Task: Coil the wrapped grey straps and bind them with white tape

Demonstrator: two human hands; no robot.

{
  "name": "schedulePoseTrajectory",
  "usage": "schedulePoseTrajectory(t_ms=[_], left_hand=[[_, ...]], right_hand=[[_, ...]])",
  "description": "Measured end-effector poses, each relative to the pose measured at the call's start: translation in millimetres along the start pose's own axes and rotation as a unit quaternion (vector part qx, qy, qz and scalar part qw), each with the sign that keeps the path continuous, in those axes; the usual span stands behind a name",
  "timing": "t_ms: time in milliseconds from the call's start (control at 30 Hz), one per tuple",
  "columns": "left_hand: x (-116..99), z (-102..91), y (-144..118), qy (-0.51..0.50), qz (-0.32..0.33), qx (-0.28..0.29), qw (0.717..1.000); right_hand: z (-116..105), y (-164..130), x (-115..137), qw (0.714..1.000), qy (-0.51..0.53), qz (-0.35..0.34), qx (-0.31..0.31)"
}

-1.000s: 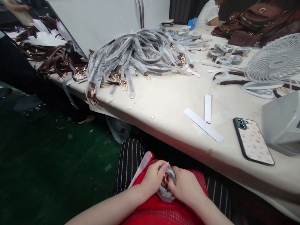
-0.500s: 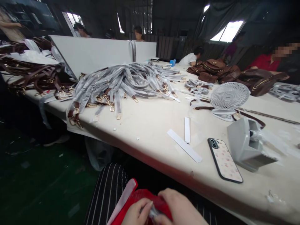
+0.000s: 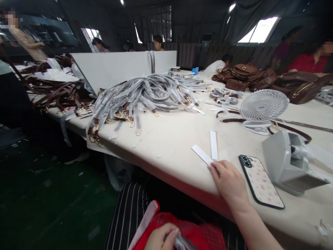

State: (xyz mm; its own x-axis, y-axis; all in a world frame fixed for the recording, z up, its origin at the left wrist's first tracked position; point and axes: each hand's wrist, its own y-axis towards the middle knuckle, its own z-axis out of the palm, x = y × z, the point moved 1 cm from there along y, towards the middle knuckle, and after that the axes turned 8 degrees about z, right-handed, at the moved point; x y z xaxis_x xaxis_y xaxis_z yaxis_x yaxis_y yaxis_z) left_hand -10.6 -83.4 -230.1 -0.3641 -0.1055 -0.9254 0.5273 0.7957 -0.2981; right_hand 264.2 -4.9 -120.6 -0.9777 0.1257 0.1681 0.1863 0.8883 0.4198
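Note:
Down at my lap, my left hand point(image 3: 161, 237) is closed on a grey plastic-wrapped strap point(image 3: 182, 243), most of which is cut off by the bottom of the view. Over the table edge, my right hand point(image 3: 230, 182) has its fingertips pinched at the near end of a white paper strip point(image 3: 201, 154). That strip still lies on the tabletop. Beside it rests a second white strip point(image 3: 213, 145). Just right of my right hand is a phone in a patterned case point(image 3: 262, 182). Red cloth point(image 3: 171, 219) covers my lap under the left hand.
A heap of plastic-wrapped straps point(image 3: 145, 93) with gold clasps spreads over the table point(image 3: 177, 139). To the right stand a grey tape dispenser point(image 3: 283, 163) and a white fan point(image 3: 264, 106). Brown bags point(image 3: 244, 73) sit farther back, with co-workers around.
My right hand has left the lap and reached up to the white paper strip on the table. My left hand stays at the lap with the wrapped strap. The view has shifted slightly.

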Motion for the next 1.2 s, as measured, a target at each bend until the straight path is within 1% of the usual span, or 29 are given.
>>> schedulePoseTrajectory(t_ms=[67, 200, 300, 400, 467, 500, 533, 567, 633, 667, 700, 733, 800, 867, 933, 1033, 1067, 1133, 1200], left_hand=[[-3.9, 0.2, -0.2, -0.002, -0.012, 0.005, 1.000], [-8.9, -0.2, -0.3, -0.002, -0.015, 0.003, 1.000], [-10.9, -1.8, -0.3, -0.008, -0.010, 0.005, 1.000], [-13.7, -3.3, -2.9, -0.020, 0.002, -0.004, 1.000], [-16.0, -3.7, -6.8, -0.035, -0.013, -0.009, 0.999], [-17.1, -3.8, -9.3, -0.044, -0.027, -0.009, 0.999], [-18.2, -3.8, -11.7, -0.055, -0.041, -0.006, 0.998], [-19.1, -3.7, -14.0, -0.066, -0.053, -0.001, 0.996], [-20.2, -3.5, -17.4, -0.094, -0.070, 0.006, 0.993], [-20.3, -3.3, -18.3, -0.110, -0.077, 0.005, 0.991], [-20.1, -2.9, -18.8, -0.126, -0.084, 0.003, 0.989], [-19.7, -2.5, -18.8, -0.139, -0.089, -0.002, 0.986], [-18.9, -1.0, -17.9, -0.159, -0.099, -0.010, 0.982], [-18.4, 0.8, -16.4, -0.167, -0.107, -0.012, 0.980], [-18.4, 2.5, -15.0, -0.167, -0.116, -0.010, 0.979], [-19.6, 4.0, -13.8, -0.156, -0.117, 0.000, 0.981], [-20.2, 4.1, -13.5, -0.155, -0.114, 0.003, 0.981], [-22.1, 4.0, -13.2, -0.156, -0.105, 0.002, 0.982], [-24.8, 3.2, -13.1, -0.146, -0.091, -0.007, 0.985]], right_hand=[[-1.6, 1.4, -1.2, 1.000, 0.000, -0.008, 0.002], [-3.8, 6.4, -4.2, 1.000, -0.015, -0.020, 0.008], [-4.0, 9.2, -4.2, 0.997, -0.068, -0.036, 0.011], [-5.8, 12.9, -1.3, 0.989, -0.130, -0.063, 0.030], [-11.3, 16.0, 0.7, 0.986, -0.146, -0.075, 0.039], [-16.1, 17.2, 1.3, 0.987, -0.143, -0.072, 0.027], [-22.3, 17.5, 1.4, 0.990, -0.131, -0.059, -0.002], [-29.7, 16.5, 1.0, 0.992, -0.111, -0.038, -0.047], [-45.9, 9.3, -0.3, 0.990, -0.047, 0.028, -0.128], [-53.4, 2.7, -0.7, 0.988, 0.000, 0.065, -0.143], [-59.7, -5.5, -0.6, 0.985, 0.059, 0.096, -0.132], [-64.5, -15.2, 0.3, 0.981, 0.124, 0.115, -0.097], [-68.9, -37.4, 4.9, 0.963, 0.245, 0.112, 0.013], [-67.6, -60.8, 11.6, 0.938, 0.312, 0.078, 0.128], [-63.0, -82.5, 17.7, 0.914, 0.333, 0.073, 0.220], [-57.3, -109.0, 22.8, 0.881, 0.329, 0.124, 0.315], [-56.9, -116.4, 23.4, 0.874, 0.324, 0.134, 0.337], [-58.4, -129.1, 23.5, 0.865, 0.319, 0.121, 0.368], [-61.8, -139.2, 22.7, 0.871, 0.304, 0.091, 0.376]])
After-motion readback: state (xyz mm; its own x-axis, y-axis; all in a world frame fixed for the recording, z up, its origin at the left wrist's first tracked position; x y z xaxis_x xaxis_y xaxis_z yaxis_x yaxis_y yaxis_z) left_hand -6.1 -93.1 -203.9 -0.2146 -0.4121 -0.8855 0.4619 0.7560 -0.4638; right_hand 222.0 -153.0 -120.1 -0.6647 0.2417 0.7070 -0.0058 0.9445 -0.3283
